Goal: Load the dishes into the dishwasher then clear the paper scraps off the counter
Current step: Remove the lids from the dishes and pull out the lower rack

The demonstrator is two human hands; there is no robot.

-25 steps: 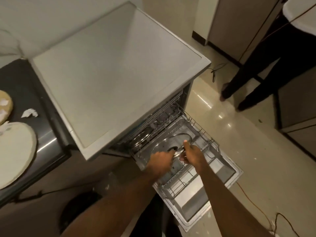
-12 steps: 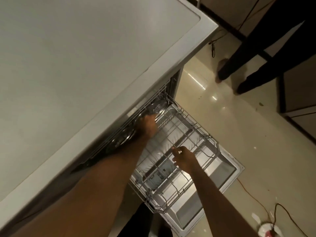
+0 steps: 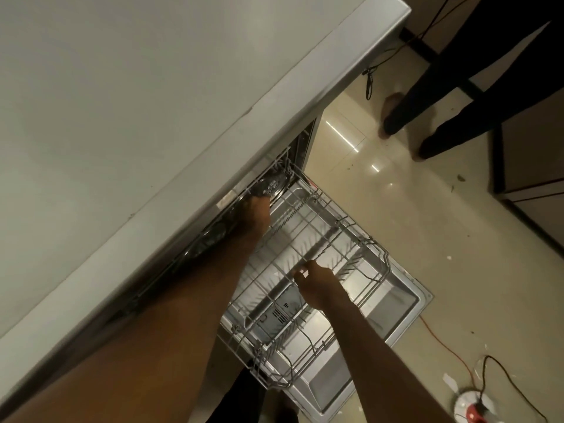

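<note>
The dishwasher's lower wire rack is pulled out over the open door. At the rack's back, half under the machine's top, a shiny round dish stands among the wires. My left hand reaches in under the top and holds this dish at its lower edge; its fingertips are partly hidden. My right hand hovers over the middle of the rack with loosely curled fingers that touch a wire and hold nothing. The counter and paper scraps are out of view.
The dishwasher's flat grey top fills the left of the view. Another person's legs stand on the tiled floor at the upper right. An orange cable and a red-white socket lie on the floor at lower right.
Both hands first held the dish over the rack. My left hand then carried it to the rack's back under the top, while my right hand let go and stayed over the rack. The view dropped closer.
</note>
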